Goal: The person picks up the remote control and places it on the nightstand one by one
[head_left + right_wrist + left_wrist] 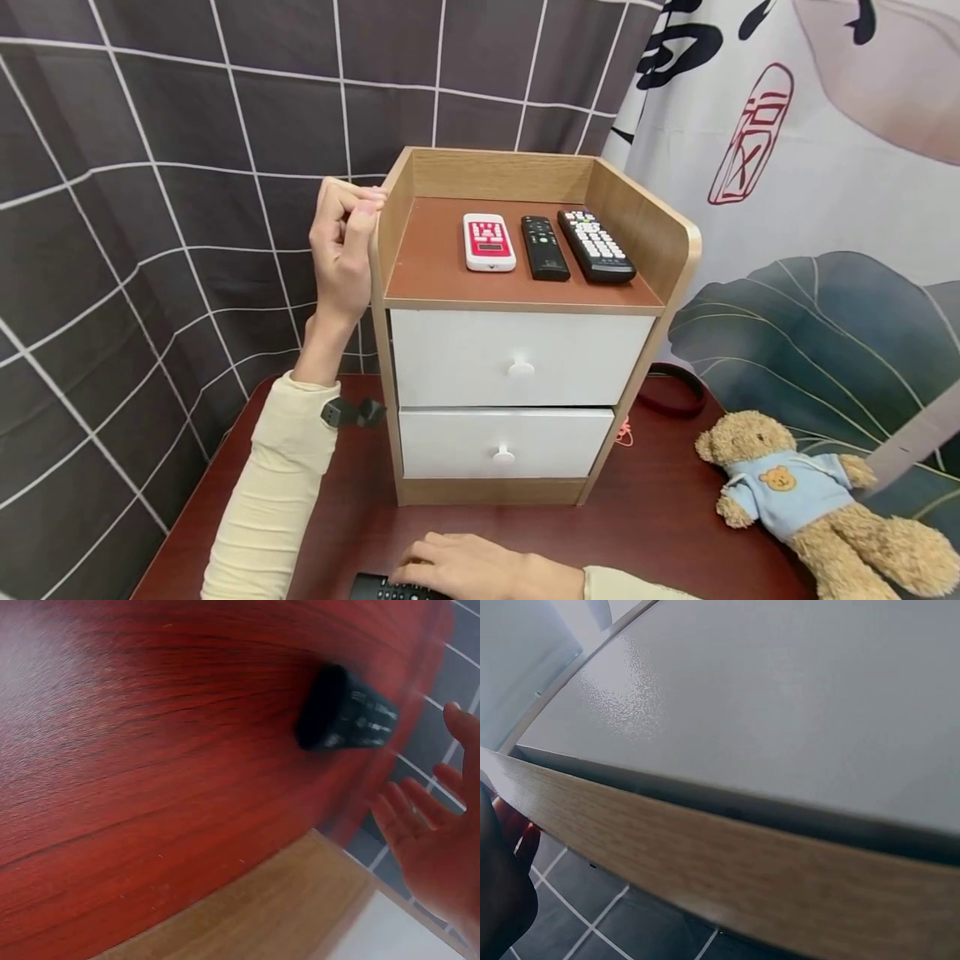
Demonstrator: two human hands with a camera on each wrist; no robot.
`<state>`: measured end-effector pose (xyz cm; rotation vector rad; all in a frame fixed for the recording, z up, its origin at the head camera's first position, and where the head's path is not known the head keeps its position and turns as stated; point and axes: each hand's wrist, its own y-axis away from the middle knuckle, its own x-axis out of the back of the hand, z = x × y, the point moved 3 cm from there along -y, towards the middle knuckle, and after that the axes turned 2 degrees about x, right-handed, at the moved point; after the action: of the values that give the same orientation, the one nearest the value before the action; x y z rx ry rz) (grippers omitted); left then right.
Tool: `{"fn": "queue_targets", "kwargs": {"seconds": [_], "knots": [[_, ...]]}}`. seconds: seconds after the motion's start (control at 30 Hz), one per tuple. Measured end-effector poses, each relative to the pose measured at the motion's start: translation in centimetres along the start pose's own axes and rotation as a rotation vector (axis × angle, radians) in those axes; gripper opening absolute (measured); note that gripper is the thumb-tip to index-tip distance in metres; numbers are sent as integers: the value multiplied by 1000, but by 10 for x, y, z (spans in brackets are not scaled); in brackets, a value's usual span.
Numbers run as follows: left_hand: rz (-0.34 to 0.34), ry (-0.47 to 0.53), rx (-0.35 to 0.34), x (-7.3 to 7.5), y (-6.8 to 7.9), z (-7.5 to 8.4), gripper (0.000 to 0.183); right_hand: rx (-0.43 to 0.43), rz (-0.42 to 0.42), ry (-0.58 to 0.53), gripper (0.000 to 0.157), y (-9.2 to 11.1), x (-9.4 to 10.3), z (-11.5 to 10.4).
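Note:
A small wooden cabinet [495, 492] with two white drawers stands on the table. My left hand [341, 242] grips the top edge of its left side panel [380, 267], fingers and thumb bent at the wood. In the left wrist view that hand [502, 877] shows dark beside the wooden edge [727, 855]. My right hand [465, 567] is low in front of the cabinet, over a black remote control [375, 587]. The right wrist view shows the fingers of this hand [442, 840] spread, apart from the remote [364, 716] on the red-brown table.
On the cabinet's top lie a white-and-red remote [489, 243], a slim black remote [544, 248] and a larger black remote [596, 246]. A teddy bear [795, 492] in a blue shirt lies at the right. Behind the cabinet is a dark round band [678, 404]. Checked curtain [187, 208] hangs at left.

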<state>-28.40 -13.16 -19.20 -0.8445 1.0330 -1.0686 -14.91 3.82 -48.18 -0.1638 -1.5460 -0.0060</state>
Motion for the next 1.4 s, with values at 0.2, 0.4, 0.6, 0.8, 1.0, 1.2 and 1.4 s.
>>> {"fn": "queue_targets", "kwargs": {"seconds": [0.2, 0.4, 0.6, 0.8, 1.0, 1.2, 1.4], "knots": [[-5, -3, -3, 0, 0, -1, 26, -18, -59, 12, 36, -5, -18, -2], [-11, -5, -8, 1, 0, 0, 26, -84, -101, -38, 39, -10, -32, -4], [-11, 2, -10, 1, -1, 0, 26, -142, -145, -146, 38, -11, -34, -3], [-9, 1, -13, 1, -1, 1, 26, -173, -145, -165, 35, -13, -36, -3], [-11, -3, -4, 2, 0, 1, 27, -151, -156, -109, 36, -18, -32, -2], [-24, -21, 8, 2, 2, 1, 28, -154, -121, -56, 37, -21, -11, 2], [-33, -35, -3, 2, -1, 3, 29, -306, -58, -461, 41, -16, 29, 10]]}}
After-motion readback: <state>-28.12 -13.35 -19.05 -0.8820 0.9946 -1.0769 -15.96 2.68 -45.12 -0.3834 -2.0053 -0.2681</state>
